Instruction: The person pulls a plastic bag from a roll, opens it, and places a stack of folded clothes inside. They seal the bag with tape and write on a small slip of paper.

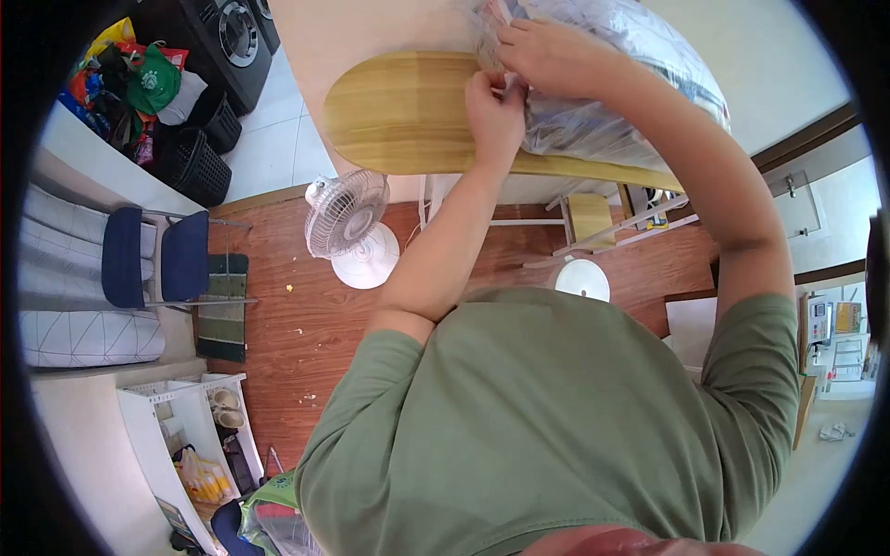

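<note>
A large clear plastic bag (640, 69) lies bulging on the wooden tabletop (399, 111), its contents too blurred by the plastic to name. My left hand (498, 116) is closed at the bag's left edge, with its fingers pinching the gathered plastic. Just above and to the right, my right hand (554, 60) also grips the plastic close to the left fingertips. Part of the pinched plastic is hidden behind the fingers.
A white fan (348, 222) stands on the wood floor left of my arm. Below the table is a white round stool (582, 278). A blue folding chair (185, 257), a shoe shelf (181, 408), black baskets (192, 167) and a dark washing machine (218, 46) are to the left.
</note>
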`<state>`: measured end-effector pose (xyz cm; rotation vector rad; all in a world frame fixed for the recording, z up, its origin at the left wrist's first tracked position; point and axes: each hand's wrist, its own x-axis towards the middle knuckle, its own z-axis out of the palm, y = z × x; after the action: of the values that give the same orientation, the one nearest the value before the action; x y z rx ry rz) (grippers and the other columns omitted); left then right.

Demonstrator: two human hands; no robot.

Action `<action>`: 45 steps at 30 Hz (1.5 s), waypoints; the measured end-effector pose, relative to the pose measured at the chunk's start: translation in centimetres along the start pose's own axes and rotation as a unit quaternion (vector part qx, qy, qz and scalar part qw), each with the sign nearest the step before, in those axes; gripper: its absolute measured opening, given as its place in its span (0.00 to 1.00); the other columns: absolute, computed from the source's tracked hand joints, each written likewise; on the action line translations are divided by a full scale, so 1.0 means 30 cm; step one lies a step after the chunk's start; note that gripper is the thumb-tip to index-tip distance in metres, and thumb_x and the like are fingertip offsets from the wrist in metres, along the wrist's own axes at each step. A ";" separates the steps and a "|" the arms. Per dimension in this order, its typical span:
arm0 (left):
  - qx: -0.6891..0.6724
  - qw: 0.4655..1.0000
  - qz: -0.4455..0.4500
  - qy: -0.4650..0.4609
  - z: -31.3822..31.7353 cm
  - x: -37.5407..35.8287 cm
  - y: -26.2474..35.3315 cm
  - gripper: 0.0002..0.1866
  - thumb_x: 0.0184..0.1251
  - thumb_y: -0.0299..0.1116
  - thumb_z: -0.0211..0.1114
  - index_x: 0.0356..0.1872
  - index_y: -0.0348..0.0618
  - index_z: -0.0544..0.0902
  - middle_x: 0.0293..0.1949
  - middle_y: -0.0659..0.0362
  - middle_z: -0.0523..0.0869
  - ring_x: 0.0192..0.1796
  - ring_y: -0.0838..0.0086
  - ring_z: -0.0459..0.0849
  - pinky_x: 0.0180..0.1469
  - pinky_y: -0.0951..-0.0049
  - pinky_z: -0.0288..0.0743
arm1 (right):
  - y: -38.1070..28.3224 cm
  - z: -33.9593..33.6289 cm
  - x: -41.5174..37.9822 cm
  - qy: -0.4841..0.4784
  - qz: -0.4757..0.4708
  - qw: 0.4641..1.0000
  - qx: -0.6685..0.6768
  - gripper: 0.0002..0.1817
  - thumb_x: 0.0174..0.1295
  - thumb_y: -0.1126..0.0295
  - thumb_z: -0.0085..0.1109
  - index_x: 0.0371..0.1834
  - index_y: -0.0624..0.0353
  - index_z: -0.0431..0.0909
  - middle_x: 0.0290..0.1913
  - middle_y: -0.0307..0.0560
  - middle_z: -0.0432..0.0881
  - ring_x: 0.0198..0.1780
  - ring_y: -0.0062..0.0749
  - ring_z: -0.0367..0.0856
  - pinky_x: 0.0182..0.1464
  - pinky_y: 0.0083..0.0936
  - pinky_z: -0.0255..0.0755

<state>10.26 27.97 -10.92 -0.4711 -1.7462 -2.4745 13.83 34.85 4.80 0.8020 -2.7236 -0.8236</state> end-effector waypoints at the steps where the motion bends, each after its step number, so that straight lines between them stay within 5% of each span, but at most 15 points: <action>1: -0.009 0.998 -0.052 -0.031 -0.001 0.007 -0.020 0.12 0.57 0.27 0.70 0.38 0.36 0.76 0.35 0.53 0.80 0.35 0.66 0.77 0.39 0.69 0.72 | 0.000 0.011 0.007 -0.004 0.003 1.000 0.005 0.11 0.46 0.71 0.65 0.34 0.60 0.79 0.40 0.46 0.79 0.51 0.38 0.77 0.52 0.30 0.73; 5: -0.122 0.990 -0.030 -0.063 -0.002 0.008 -0.048 0.18 0.58 0.27 0.70 0.46 0.35 0.73 0.40 0.53 0.78 0.39 0.66 0.76 0.43 0.70 0.71 | -0.029 0.024 0.044 -0.102 0.040 0.994 0.017 0.09 0.49 0.71 0.63 0.34 0.58 0.81 0.43 0.44 0.80 0.52 0.39 0.79 0.50 0.33 0.77; 7: -0.240 0.969 -0.031 -0.041 -0.019 -0.035 -0.036 0.20 0.58 0.28 0.72 0.47 0.34 0.73 0.39 0.53 0.77 0.39 0.67 0.75 0.43 0.70 0.71 | -0.017 0.034 0.022 -0.019 0.036 0.999 0.022 0.08 0.48 0.71 0.64 0.32 0.57 0.79 0.39 0.41 0.78 0.51 0.38 0.77 0.51 0.31 0.75; 10: 0.060 0.973 0.217 0.052 0.006 -0.101 -0.007 0.19 0.58 0.27 0.73 0.45 0.37 0.73 0.37 0.58 0.76 0.39 0.74 0.74 0.44 0.73 0.70 | -0.005 0.018 0.018 -0.005 0.012 0.998 0.066 0.06 0.47 0.71 0.63 0.29 0.58 0.79 0.39 0.40 0.77 0.50 0.36 0.76 0.52 0.29 0.74; 14: -0.284 0.958 -0.038 0.006 0.062 -0.061 -0.034 0.16 0.58 0.24 0.72 0.40 0.36 0.72 0.37 0.57 0.75 0.40 0.67 0.75 0.41 0.70 0.72 | 0.007 -0.021 0.025 -0.002 -0.025 0.998 0.055 0.10 0.51 0.66 0.63 0.35 0.55 0.86 0.39 0.49 0.82 0.44 0.44 0.80 0.50 0.34 0.75; 17: -0.282 0.959 -0.034 0.013 0.069 -0.053 -0.053 0.13 0.56 0.21 0.70 0.35 0.35 0.72 0.37 0.52 0.75 0.39 0.59 0.76 0.38 0.66 0.72 | 0.003 -0.059 0.007 -0.114 -0.012 0.992 0.052 0.09 0.52 0.67 0.63 0.34 0.56 0.86 0.45 0.49 0.78 0.50 0.43 0.77 0.55 0.33 0.71; 20: 0.011 0.990 0.123 0.064 0.037 -0.096 -0.002 0.09 0.56 0.18 0.66 0.35 0.36 0.74 0.40 0.50 0.75 0.43 0.58 0.75 0.43 0.64 0.72 | -0.032 -0.035 -0.050 0.028 -0.019 0.997 0.071 0.06 0.47 0.70 0.61 0.28 0.57 0.78 0.39 0.40 0.75 0.48 0.34 0.74 0.52 0.28 0.73; 26: 0.174 0.921 0.342 0.065 0.017 -0.185 -0.014 0.07 0.61 0.23 0.67 0.38 0.34 0.79 0.42 0.48 0.76 0.48 0.58 0.74 0.51 0.61 0.69 | -0.108 -0.014 -0.222 0.117 -0.084 0.981 -0.134 0.13 0.45 0.67 0.59 0.36 0.55 0.84 0.41 0.38 0.76 0.56 0.31 0.71 0.60 0.29 0.69; 30: 0.190 0.927 0.321 0.047 0.026 -0.196 0.009 0.06 0.62 0.24 0.65 0.39 0.37 0.80 0.40 0.50 0.76 0.47 0.57 0.72 0.52 0.59 0.66 | -0.271 0.026 -0.507 0.185 -0.035 0.981 0.039 0.17 0.47 0.67 0.58 0.41 0.59 0.81 0.39 0.42 0.76 0.49 0.34 0.77 0.51 0.30 0.75; 33: 0.294 0.911 0.280 0.067 0.021 -0.207 0.072 0.06 0.66 0.29 0.66 0.38 0.38 0.81 0.36 0.55 0.78 0.44 0.63 0.75 0.51 0.62 0.68 | -0.415 0.236 -0.806 0.036 0.039 0.967 0.247 0.16 0.50 0.68 0.57 0.43 0.60 0.80 0.39 0.43 0.78 0.47 0.39 0.80 0.44 0.33 0.77; 35: 0.203 0.967 0.099 0.121 0.045 -0.203 0.078 0.08 0.68 0.32 0.66 0.39 0.38 0.81 0.37 0.57 0.81 0.42 0.69 0.77 0.50 0.68 0.70 | -0.538 0.463 -1.056 -0.048 0.188 0.915 0.353 0.14 0.54 0.70 0.58 0.44 0.58 0.81 0.40 0.46 0.81 0.46 0.43 0.82 0.43 0.36 0.77; 38: 0.090 0.978 0.132 0.135 0.086 -0.209 0.073 0.10 0.69 0.31 0.65 0.43 0.34 0.80 0.39 0.55 0.83 0.43 0.71 0.80 0.49 0.70 0.74 | -0.612 0.837 -1.522 -0.231 0.486 0.722 0.435 0.13 0.53 0.68 0.66 0.40 0.62 0.85 0.38 0.52 0.87 0.40 0.45 0.85 0.40 0.37 0.78; 40: 0.266 0.933 0.145 0.192 0.070 -0.209 0.059 0.10 0.68 0.29 0.65 0.43 0.32 0.81 0.42 0.53 0.84 0.44 0.69 0.81 0.50 0.70 0.75 | -0.592 1.015 -1.788 -0.048 0.660 0.611 0.435 0.13 0.57 0.65 0.66 0.39 0.62 0.87 0.36 0.54 0.88 0.38 0.43 0.86 0.43 0.34 0.78; 42: 0.365 0.886 0.184 0.221 0.114 -0.235 0.095 0.10 0.68 0.29 0.64 0.42 0.30 0.83 0.45 0.51 0.85 0.45 0.67 0.82 0.51 0.69 0.75 | -0.504 1.167 -1.989 0.001 0.845 0.356 0.398 0.16 0.60 0.62 0.66 0.46 0.60 0.86 0.40 0.53 0.88 0.42 0.36 0.87 0.45 0.30 0.77; 45: 0.370 0.864 0.194 0.280 0.148 -0.228 0.081 0.12 0.67 0.30 0.64 0.42 0.28 0.84 0.45 0.48 0.86 0.46 0.65 0.84 0.51 0.69 0.76 | -0.446 1.465 -2.211 0.080 0.854 0.375 0.352 0.17 0.62 0.61 0.66 0.49 0.60 0.85 0.41 0.52 0.88 0.44 0.32 0.86 0.48 0.27 0.76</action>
<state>18.24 30.49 -9.36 -0.0083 -1.8921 -1.3172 61.24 81.92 -40.44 -1.7082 -1.8108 0.8696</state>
